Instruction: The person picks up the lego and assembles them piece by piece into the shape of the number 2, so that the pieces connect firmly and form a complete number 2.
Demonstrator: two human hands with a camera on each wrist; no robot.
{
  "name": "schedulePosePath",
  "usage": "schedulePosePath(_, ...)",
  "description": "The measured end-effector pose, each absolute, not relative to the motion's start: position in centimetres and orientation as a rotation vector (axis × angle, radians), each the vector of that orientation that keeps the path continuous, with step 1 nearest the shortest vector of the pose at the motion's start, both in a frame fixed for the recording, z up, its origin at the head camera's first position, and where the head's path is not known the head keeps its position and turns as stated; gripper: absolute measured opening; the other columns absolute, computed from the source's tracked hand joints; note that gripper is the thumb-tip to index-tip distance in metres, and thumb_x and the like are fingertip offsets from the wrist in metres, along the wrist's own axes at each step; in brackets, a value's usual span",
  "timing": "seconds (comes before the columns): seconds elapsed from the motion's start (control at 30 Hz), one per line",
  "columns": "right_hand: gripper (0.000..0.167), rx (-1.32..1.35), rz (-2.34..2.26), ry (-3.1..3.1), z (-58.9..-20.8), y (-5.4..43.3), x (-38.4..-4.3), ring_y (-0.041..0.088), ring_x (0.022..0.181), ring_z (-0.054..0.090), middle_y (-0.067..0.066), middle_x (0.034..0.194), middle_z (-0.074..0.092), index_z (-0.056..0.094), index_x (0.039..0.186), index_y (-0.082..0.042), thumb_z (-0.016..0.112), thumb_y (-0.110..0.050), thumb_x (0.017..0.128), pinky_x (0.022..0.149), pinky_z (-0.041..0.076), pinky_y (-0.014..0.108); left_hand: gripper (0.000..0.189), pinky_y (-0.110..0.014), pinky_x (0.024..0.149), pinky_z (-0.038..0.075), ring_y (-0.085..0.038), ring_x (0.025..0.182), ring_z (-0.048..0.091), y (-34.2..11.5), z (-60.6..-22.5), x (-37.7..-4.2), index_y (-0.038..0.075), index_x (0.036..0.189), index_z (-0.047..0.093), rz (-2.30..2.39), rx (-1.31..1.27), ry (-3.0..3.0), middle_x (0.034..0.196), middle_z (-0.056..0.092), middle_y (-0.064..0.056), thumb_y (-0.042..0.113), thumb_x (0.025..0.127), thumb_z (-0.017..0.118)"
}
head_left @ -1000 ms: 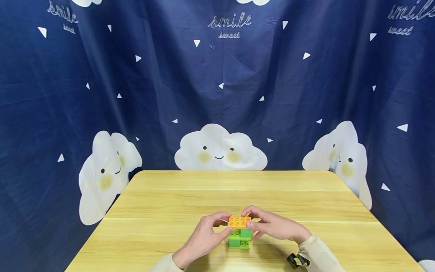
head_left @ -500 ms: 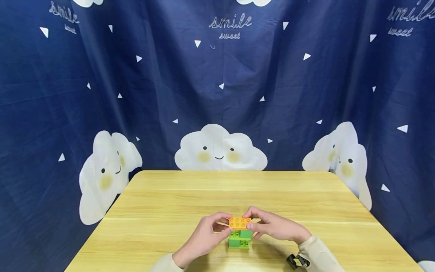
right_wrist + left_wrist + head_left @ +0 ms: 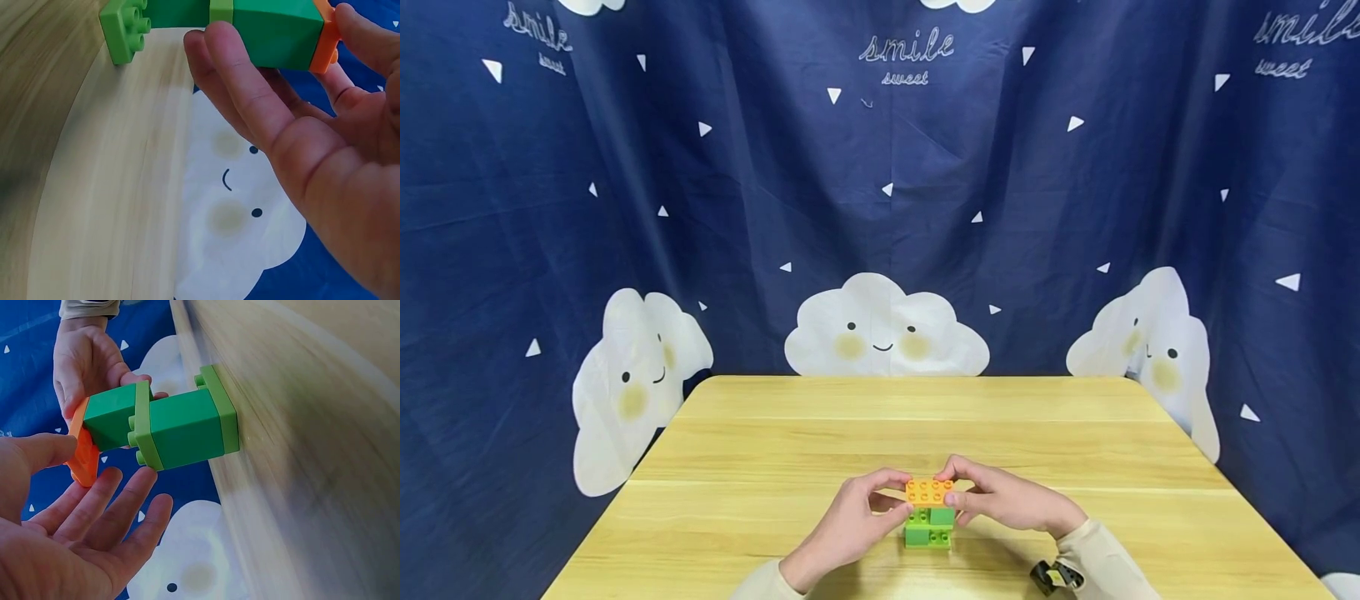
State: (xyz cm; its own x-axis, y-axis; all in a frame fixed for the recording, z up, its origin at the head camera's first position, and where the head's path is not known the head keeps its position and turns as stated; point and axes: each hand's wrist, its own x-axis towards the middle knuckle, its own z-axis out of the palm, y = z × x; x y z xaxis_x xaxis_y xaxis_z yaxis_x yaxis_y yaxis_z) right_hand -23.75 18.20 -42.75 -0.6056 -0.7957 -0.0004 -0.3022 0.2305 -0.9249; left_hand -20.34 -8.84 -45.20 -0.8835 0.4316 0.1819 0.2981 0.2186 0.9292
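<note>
A stepped tower of toy building bricks stands on the table near its front. At its foot is a light green plate, carrying a dark green block. Above come a second light green plate and another dark green block, offset to the right. The thin orange brick, eight-studded, lies across the top. My left hand pinches its left end between thumb and fingers, the other fingers spread beside the tower. My right hand pinches the right end, its lower fingers alongside the upper green block.
The wooden table reaches back to a dark blue curtain printed with clouds and triangles. A small black device is strapped at the right sleeve.
The orange brick and my right fingertips have shifted very slightly down toward the tower. Both hands keep their pinch on its ends.
</note>
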Motion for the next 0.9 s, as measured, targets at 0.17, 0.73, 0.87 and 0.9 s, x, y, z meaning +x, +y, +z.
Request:
schedulePosePath(0.17,0.021,-0.964,-1.372,2.026,-42.78,18.22,-23.73,0.029,0.1,0.067,0.015,0.129,0.055,0.051,0.123,-0.008,0.052,-0.023,0.108,0.086,0.059,0.05,0.033,-0.021,0.073,0.059,-0.019,0.096,0.074,-8.79,-45.13,-20.32,0.01,0.129,0.066,1.757,0.71,2.354,0.122,0.071,-0.01,0.015,0.097,0.072)
schedulePosePath(0.73,0.019,-0.968,-1.387,2.08,-42.96,18.0,-23.69,0.025,0.099,0.069,0.012,0.122,0.06,0.054,0.118,-0.008,0.057,-0.023,0.106,0.087,0.06,0.041,0.037,-0.02,0.065,0.057,-0.016,0.092,0.074,-8.84,-45.12,-20.29,0.008,0.131,0.066,1.748,0.717,2.373,0.131,0.068,-0.013,0.016,0.095,0.073)
schedulePosePath(0.87,0.018,-0.972,-1.365,2.119,-42.84,17.94,-23.62,0.028,0.095,0.069,0.011,0.119,0.06,0.056,0.117,-0.01,0.058,-0.024,0.106,0.085,0.059,0.04,0.038,-0.019,0.066,0.057,-0.015,0.092,0.074,-8.86,-44.99,-20.25,0.007,0.131,0.066,1.748,0.707,2.378,0.13,0.069,-0.013,0.016,0.094,0.074)
schedulePosePath(0.9,0.018,-0.973,-1.361,2.126,-42.82,17.92,-23.61,0.029,0.095,0.068,0.011,0.118,0.06,0.056,0.117,-0.01,0.058,-0.024,0.106,0.084,0.059,0.039,0.039,-0.019,0.066,0.057,-0.014,0.093,0.074,-8.86,-44.96,-20.24,0.006,0.131,0.066,1.749,0.707,2.378,0.13,0.069,-0.013,0.016,0.094,0.074)
